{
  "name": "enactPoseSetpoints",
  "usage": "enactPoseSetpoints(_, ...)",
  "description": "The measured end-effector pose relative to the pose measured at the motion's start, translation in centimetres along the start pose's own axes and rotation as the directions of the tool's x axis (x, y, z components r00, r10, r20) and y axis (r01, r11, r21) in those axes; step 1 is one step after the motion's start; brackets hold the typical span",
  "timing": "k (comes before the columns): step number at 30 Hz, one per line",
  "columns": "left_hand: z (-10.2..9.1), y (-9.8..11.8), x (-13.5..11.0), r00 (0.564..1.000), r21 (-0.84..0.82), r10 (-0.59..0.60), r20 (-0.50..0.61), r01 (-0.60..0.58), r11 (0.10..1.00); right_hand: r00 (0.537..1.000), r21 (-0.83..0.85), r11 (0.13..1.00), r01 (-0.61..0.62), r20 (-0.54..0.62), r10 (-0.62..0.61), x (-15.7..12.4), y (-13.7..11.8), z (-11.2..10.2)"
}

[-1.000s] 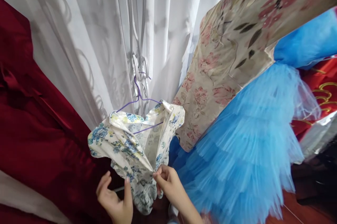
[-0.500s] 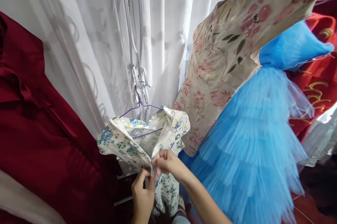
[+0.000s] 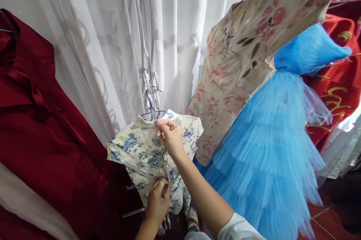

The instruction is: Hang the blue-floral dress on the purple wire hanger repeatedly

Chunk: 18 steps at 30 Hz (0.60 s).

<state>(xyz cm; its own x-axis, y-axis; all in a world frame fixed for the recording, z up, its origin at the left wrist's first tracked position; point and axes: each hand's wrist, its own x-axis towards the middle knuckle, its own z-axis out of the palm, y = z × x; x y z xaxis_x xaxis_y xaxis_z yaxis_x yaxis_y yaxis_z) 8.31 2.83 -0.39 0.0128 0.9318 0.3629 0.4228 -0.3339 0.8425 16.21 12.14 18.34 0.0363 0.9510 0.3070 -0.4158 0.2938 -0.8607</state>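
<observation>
A white dress point(image 3: 152, 146) with blue flowers and short sleeves hangs on a purple wire hanger point(image 3: 151, 106). Its opening runs down the middle, and both sides now meet up to the neckline. My right hand point(image 3: 171, 135) is at the top of this opening, thumb and fingers pinched on what looks like the zipper; the pull itself is hidden by the fingers. Lower down, my left hand point(image 3: 158, 198) grips the cloth beside the same opening.
The hanger hooks onto a white metal stand point(image 3: 149, 52) before a white curtain point(image 3: 180, 26). On the right hang a cream floral dress point(image 3: 222, 82), a blue tiered tulle dress point(image 3: 267, 150) and a red garment point(image 3: 338, 101). A dark red garment point(image 3: 50, 138) hangs at left.
My right hand has moved up from mid-chest to the neckline, and the V-shaped opening has closed along its path. My left hand stays low on the cloth, slightly further right.
</observation>
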Motion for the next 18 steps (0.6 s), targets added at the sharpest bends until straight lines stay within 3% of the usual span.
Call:
enactPoseSetpoints(3,-3.8,3.4,3.8,0.989,-0.097,0.087,-0.120,-0.099,0.990,1.000,-0.035,0.999,-0.014,0.009,0.014,-1.4,0.3,-1.0)
enactPoseSetpoints(5,-6.7,6.7,7.1,0.944,-0.100,0.195,-0.268,-0.229,0.968,1.000,-0.036,0.999,-0.005,0.000,0.005,-2.2,0.1,-1.1)
enactPoseSetpoints(6,-7.9,8.4,8.8,0.929,-0.062,0.252,-0.271,-0.278,0.959,1.000,-0.037,0.999,0.007,0.006,-0.007,-2.5,0.0,-1.0)
enactPoseSetpoints(10,-10.8,12.8,13.4,0.891,0.259,0.447,-0.078,-0.415,0.872,0.995,-0.086,0.991,0.103,0.016,-0.102,-2.6,-0.1,-0.2)
enactPoseSetpoints(12,-11.2,13.9,14.4,0.862,0.355,0.505,-0.047,-0.458,0.815,0.983,-0.139,0.976,0.167,-0.050,-0.176,-2.2,0.9,0.0)
enactPoseSetpoints(14,-11.7,14.3,14.9,0.833,0.387,0.543,-0.106,-0.468,0.795,0.968,-0.202,0.959,0.199,-0.114,-0.225,-1.9,2.5,-0.2)
enactPoseSetpoints(16,-13.1,13.9,15.5,0.804,0.381,0.538,-0.254,-0.428,0.820,0.967,-0.259,0.950,0.176,-0.136,-0.216,-2.1,4.2,-0.8)
enactPoseSetpoints(18,-15.3,12.2,16.4,0.762,0.303,0.452,-0.462,-0.344,0.889,0.977,-0.291,0.948,0.130,-0.126,-0.172,-2.9,5.7,-1.4)
